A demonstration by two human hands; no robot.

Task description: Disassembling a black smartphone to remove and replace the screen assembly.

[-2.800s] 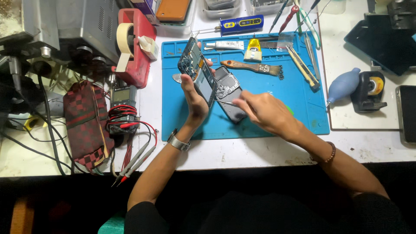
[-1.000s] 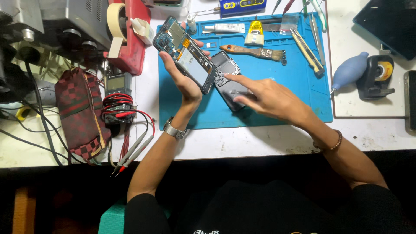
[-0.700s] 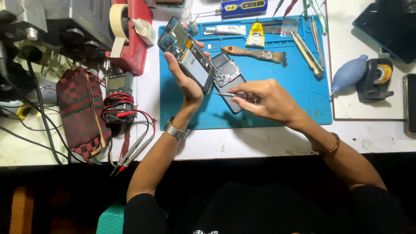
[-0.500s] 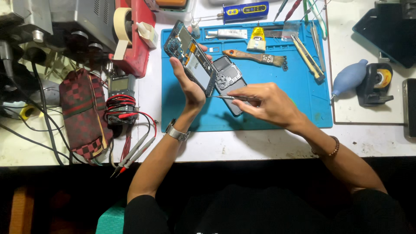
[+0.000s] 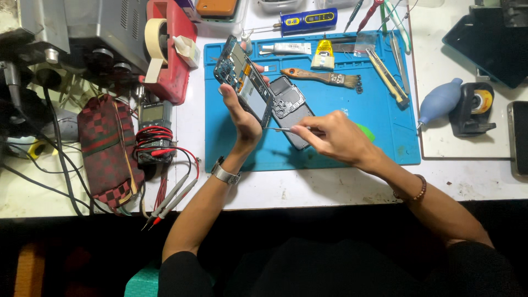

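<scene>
Here the right hand (image 5: pixel 335 137) pinches thin tweezers (image 5: pixel 278 130), tips at the opened phone (image 5: pixel 243 82) that the left hand (image 5: pixel 242 118) grips tilted above the blue mat (image 5: pixel 379 118); its back cover (image 5: pixel 291 110) lies off, so disassembly is midway.

Hidden or unclear, as we log it: tweezers (image 5: pixel 278 130), tips too fine to read against the opened phone (image 5: pixel 243 80); black device (image 5: pixel 519 137), cropped at right edge; orange case (image 5: pixel 219 6), cut off at top; the phone's lower end, behind the left hand (image 5: pixel 242 118).
</scene>
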